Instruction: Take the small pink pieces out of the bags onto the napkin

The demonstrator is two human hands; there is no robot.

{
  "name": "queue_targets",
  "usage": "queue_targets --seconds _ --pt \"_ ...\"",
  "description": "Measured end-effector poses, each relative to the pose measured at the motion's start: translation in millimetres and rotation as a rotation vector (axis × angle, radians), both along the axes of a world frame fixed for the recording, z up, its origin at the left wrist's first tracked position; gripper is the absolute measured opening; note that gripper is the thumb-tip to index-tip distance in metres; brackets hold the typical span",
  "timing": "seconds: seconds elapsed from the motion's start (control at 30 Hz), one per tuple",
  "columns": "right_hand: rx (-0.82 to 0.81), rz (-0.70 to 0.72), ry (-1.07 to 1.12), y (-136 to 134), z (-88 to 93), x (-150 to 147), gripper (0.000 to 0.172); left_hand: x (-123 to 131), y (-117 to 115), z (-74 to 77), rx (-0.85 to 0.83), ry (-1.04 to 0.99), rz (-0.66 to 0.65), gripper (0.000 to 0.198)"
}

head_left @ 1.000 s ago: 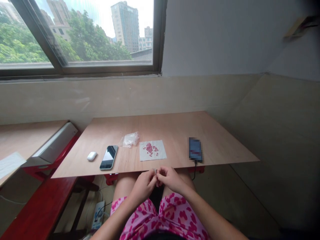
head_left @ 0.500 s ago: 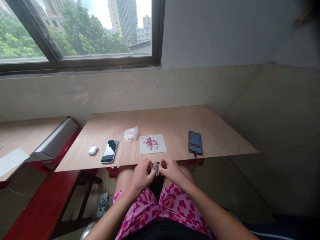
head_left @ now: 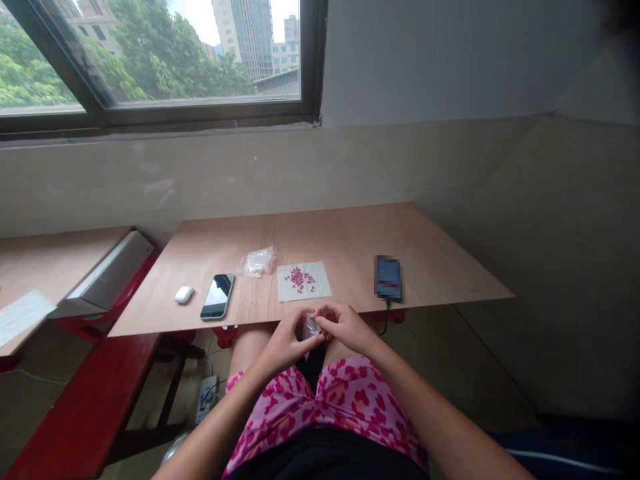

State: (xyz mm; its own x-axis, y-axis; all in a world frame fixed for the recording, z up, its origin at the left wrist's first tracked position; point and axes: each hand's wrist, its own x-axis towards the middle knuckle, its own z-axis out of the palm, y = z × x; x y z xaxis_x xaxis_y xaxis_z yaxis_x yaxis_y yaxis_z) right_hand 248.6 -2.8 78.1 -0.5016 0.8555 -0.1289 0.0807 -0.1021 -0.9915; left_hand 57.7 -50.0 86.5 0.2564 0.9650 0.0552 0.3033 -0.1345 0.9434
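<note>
Just off the near edge of the plywood table (head_left: 310,233), my left hand (head_left: 293,339) and my right hand (head_left: 345,327) pinch a small clear plastic bag (head_left: 313,327) between them. Its contents are hidden by my fingers. Beyond my hands lies a white paper sheet (head_left: 320,288) carrying a cluster of small red beads (head_left: 298,279). To its left are a crumpled clear plastic bag (head_left: 257,261), a black smartphone (head_left: 217,297) and a white earbud case (head_left: 184,295). A blurred phone (head_left: 389,279) with a black cable lies to the right.
A second table (head_left: 60,260) at the left holds a white box (head_left: 113,273) and a sheet of paper (head_left: 23,317). A red bench (head_left: 85,393) runs below it. A power strip (head_left: 207,399) sits on the floor. Walls close off the table's far and right sides.
My hands have come closer together around the small bag, which sits higher in the view. The whole scene has shifted up in the picture as my head tilts down.
</note>
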Motion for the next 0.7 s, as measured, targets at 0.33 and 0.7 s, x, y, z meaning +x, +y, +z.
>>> queue_targets --seconds 0.33,0.7 --pt "0.457 0.079 -0.181 -4.7 16.0 5.1 0.012 -2.6 5.0 6.4 -0.197 -0.18 -0.084 0.041" --pt "0.579 -0.01 -0.155 -8.1 17.0 3.7 0.006 -4.0 6.3 -5.4 -0.304 -0.31 -0.089 0.042"
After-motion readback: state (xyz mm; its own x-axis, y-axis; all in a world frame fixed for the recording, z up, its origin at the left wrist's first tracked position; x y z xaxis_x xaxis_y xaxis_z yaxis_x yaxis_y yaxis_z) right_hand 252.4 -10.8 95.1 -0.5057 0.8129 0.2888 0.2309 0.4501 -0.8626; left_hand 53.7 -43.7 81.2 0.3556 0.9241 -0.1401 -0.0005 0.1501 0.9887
